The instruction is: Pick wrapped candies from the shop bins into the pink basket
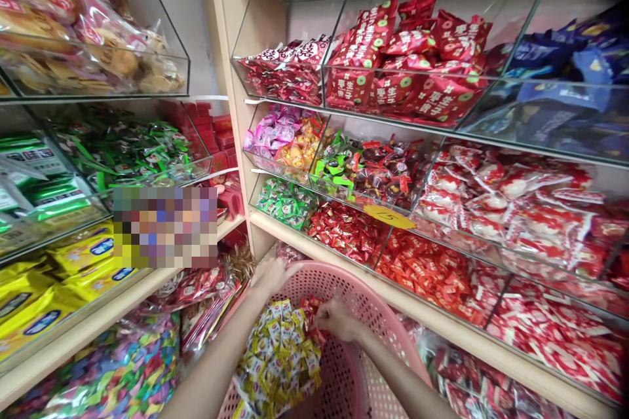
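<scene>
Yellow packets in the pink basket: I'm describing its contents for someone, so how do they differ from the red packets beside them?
The yellow packets have yellow-and-white wrappers; the red packets are mostly red. The yellow ones form a large heap, the red ones a smaller cluster. The right hand is at the red packets, not the yellow. Both lie in the pink basket.

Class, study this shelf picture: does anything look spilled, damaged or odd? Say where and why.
A blocky, pixelated patch oddly hides part of the left shelves. No spill or damage stands out; in the pink basket, red packets by the right hand lie beside yellow packets.
</scene>
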The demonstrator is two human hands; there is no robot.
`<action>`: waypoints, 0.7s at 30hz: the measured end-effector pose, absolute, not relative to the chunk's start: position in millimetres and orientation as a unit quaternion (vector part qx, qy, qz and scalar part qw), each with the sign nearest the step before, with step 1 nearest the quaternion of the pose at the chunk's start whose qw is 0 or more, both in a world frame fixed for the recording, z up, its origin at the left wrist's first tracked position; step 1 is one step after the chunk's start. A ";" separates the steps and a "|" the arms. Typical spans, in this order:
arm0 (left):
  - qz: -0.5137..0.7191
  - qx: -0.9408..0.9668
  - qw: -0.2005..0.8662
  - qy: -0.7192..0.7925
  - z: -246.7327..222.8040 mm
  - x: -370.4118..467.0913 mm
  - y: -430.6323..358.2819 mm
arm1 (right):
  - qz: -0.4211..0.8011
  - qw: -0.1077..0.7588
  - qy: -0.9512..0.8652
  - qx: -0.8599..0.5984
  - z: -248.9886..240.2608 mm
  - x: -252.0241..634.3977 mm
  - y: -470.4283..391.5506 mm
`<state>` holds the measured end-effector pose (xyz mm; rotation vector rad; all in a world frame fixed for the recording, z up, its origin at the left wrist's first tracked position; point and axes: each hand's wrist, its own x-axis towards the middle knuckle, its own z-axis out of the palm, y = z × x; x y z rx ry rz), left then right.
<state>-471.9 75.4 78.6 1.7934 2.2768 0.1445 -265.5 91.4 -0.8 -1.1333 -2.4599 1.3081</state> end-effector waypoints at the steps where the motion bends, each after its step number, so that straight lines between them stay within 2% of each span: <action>1: 0.050 0.613 0.123 0.779 78.8 -472.0 75.4 | 0.424 0.077 -0.817 -0.384 2.5 -266.0 91.3; 8: 0.048 0.603 0.130 0.785 78.8 -472.0 76.9 | 0.368 0.255 -0.824 -0.347 84.9 -271.5 120.4; 12: 0.050 0.603 0.127 0.786 77.6 -472.1 76.8 | 0.255 0.335 -0.811 -0.407 112.0 -278.7 158.7; 16: 0.072 0.608 0.129 0.780 80.8 -473.2 73.5 | 0.189 0.281 -0.799 -0.498 103.8 -286.5 187.9; 21: 0.070 0.609 0.135 0.779 83.4 -474.4 72.2 | 0.152 0.224 -0.794 -0.545 95.7 -292.7 197.0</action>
